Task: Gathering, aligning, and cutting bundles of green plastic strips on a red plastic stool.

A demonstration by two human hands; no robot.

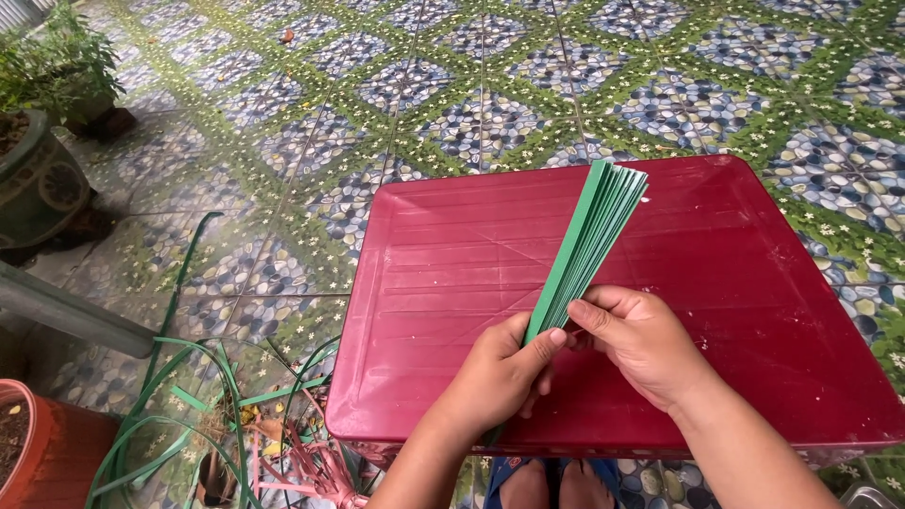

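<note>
A bundle of green flat strips (589,236) fans out over a dark red plastic table (443,273), its far ends pointing up and to the right. My left hand (500,372) grips the bundle's near end, thumb pressed along the strips. My right hand (641,339) holds the same end from the right, fingertips touching the strips next to the left thumb. The strips' lower ends are hidden between my hands.
Loose green strips (179,415) and pink strips (316,471) lie tangled on the patterned tile floor (490,85) at lower left. A potted plant (42,141) stands at far left and a terracotta pot (38,452) at the bottom left corner. My feet (556,485) show under the table's front edge.
</note>
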